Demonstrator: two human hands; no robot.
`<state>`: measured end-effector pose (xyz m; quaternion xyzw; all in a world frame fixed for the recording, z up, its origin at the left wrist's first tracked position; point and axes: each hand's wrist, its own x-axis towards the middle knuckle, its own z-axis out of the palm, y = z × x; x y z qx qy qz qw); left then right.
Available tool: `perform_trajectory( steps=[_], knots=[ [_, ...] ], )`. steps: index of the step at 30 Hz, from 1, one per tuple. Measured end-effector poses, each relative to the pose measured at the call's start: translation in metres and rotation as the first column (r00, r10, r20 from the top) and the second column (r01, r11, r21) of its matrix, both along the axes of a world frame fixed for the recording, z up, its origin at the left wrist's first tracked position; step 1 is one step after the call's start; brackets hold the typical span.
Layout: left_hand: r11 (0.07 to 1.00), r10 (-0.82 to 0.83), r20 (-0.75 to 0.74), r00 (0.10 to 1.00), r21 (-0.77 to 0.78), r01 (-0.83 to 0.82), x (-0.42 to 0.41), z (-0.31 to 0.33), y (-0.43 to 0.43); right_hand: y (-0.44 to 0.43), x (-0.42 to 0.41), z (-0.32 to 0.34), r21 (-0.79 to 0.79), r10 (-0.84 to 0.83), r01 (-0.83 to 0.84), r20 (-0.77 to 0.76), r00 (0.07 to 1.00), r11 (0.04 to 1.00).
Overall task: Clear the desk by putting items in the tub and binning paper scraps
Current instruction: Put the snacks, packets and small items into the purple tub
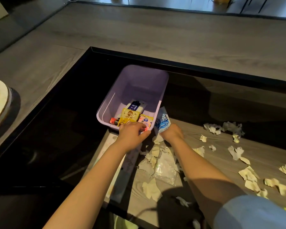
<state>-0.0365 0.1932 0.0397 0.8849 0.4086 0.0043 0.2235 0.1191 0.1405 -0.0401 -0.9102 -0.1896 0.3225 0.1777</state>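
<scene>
A lilac plastic tub (139, 76) sits on the dark glass desk, holding a yellow sachet (128, 116), a blue-and-white packet (135, 105), a pink-and-white packet (145, 120) and a small dark can (115, 121). My left hand (132, 133) grips the tub's near rim, fingers curled over it. My right hand (172, 132) holds a blue-and-white snack packet (163, 123) upright just outside the tub's right wall. Torn paper scraps (234, 152) lie scattered over the wooden desk part to the right, and a crumpled clear wrapper (165, 169) lies between my arms.
A flat pale tray or lid (120, 162) lies under my left forearm. A round white plate (0, 103) rests on the wooden counter at far left. A dark cable (144, 210) and a pale rounded object (124, 223) show at the bottom edge.
</scene>
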Motion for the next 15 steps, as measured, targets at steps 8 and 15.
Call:
perform_trajectory(
  steps=[8, 15],
  knots=[
    [0.997, 0.008, -0.018, 1.000, -0.080, -0.010, 0.004, 0.006, 0.002, -0.026, 0.020, 0.015, 0.308, -0.139, 0.229, -0.287, 0.948, 0.923],
    [0.990, 0.098, 0.191, 0.977, 0.084, -0.116, 0.005, 0.010, -0.016, -0.083, 0.009, 0.054, 0.588, -0.073, 0.240, -0.292, 0.953, 0.772]
  ],
)
